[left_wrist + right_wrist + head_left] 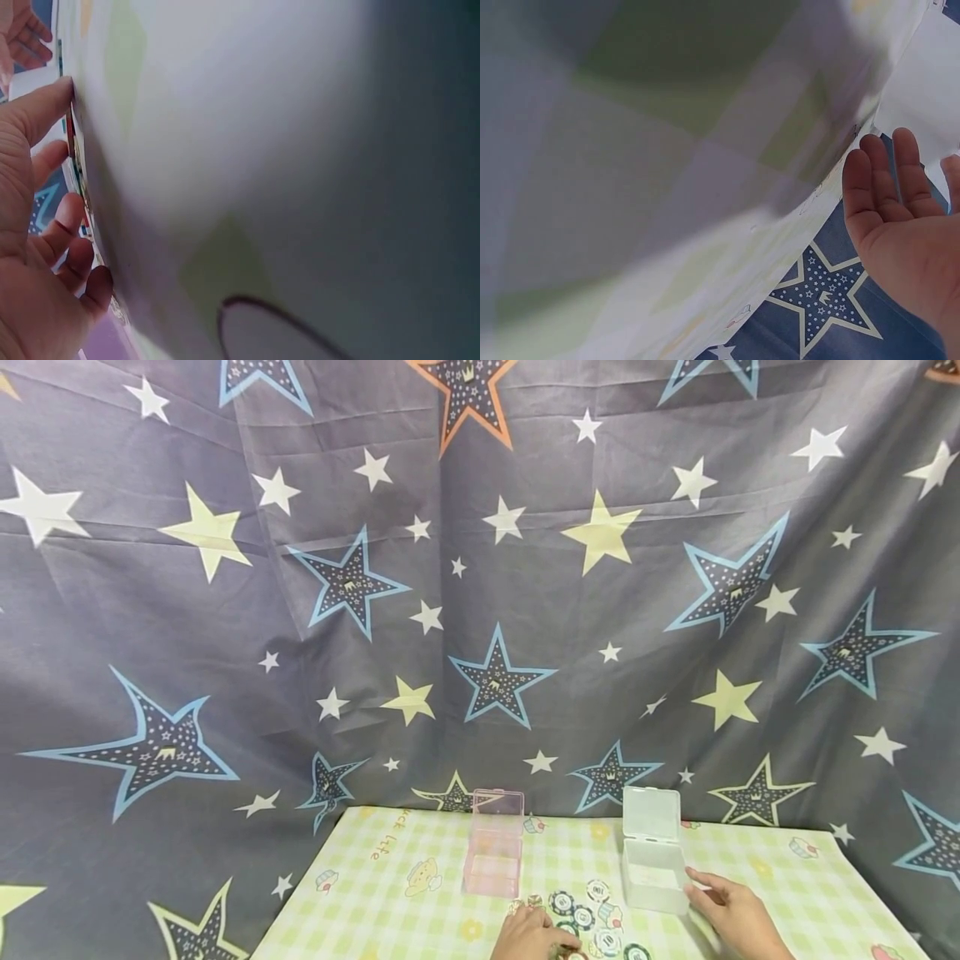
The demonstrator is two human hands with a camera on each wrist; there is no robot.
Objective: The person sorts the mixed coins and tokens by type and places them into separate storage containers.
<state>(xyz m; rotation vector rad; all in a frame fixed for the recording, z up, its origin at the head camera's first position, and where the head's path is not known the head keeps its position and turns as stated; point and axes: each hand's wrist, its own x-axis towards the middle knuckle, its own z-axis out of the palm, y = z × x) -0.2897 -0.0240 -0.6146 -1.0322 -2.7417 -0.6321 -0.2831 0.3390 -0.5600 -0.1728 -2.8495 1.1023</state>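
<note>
In the head view my left hand (527, 935) lies low over a spread of round poker chips, its fingertips touching some at the table's front. Around it are dark blue chips (561, 902), a white chip marked 100 (597, 890), a white chip marked 10 (607, 942), a green chip (637, 952) and, partly hidden by the hand, a red chip (576, 956). The left wrist view shows its fingers spread at the chips' edges. My right hand (733, 917) has loosely extended fingers at the right side of a white plastic box (657, 897), whose lid stands up.
A clear pink box (491, 883) with its lid raised stands left of the white one. Small gold-coloured pieces (535, 900) lie by the left fingertips. A green checked cloth (405, 902) covers the table, and a star-patterned curtain (525, 585) hangs behind.
</note>
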